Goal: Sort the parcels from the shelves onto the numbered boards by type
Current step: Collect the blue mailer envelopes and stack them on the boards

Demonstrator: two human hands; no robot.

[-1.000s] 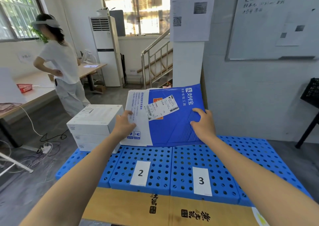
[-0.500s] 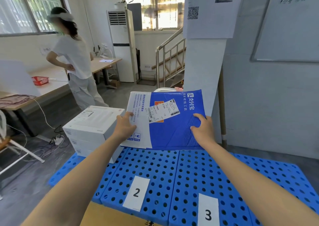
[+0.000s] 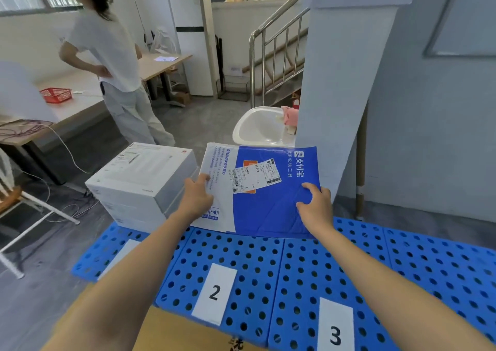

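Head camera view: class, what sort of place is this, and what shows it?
Probably a small parcel-sorting workroom: blue perforated boards numbered 2 and 3, stacked white boxes, and a blue mailer bearing a shipping label.

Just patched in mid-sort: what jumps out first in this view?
A blue-and-white mailer, gripped by the left hand and right hand, is at the far edge of the blue boards, behind label 2 and label 3. A stack of white boxes stands to its left.

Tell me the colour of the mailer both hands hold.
The mailer is blue with a white band on its left; head view shows it best.
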